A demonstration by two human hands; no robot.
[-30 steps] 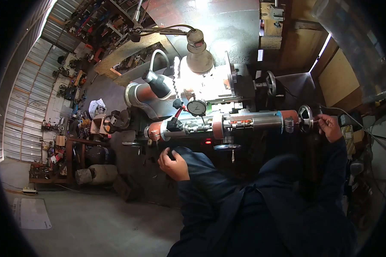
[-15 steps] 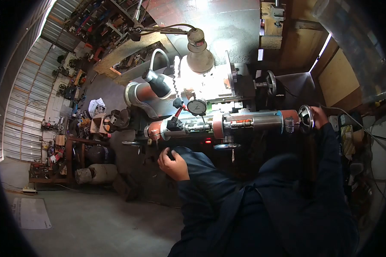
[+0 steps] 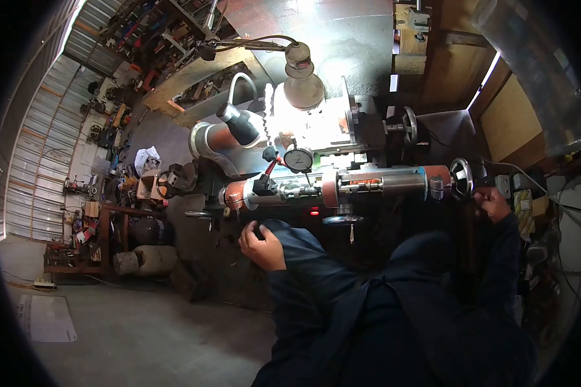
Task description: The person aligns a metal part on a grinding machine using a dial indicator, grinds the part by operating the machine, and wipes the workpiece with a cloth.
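My right hand is at the right end of the machine, its fingers closed at the lower outer edge of a shiny handwheel; the grip itself is partly hidden. My left hand rests by my knee, loosely curled, thumb and fingers apart, apparently holding nothing. In front of me lies a horizontal machine with a steel cylinder and red-brown collars. Above its left part stands a round dial gauge on a red-and-black holder, its stem pointing down to a metal shaft.
A bright work lamp and a dark flexible-neck lamp hang over the machine. Another handwheel sits at its front, with one more behind. A gas cylinder lies on the left; cluttered shelves line the walls.
My right hand has moved down and slightly right, from the handwheel's upper outer rim to its lower edge. My left hand stays by my knee.
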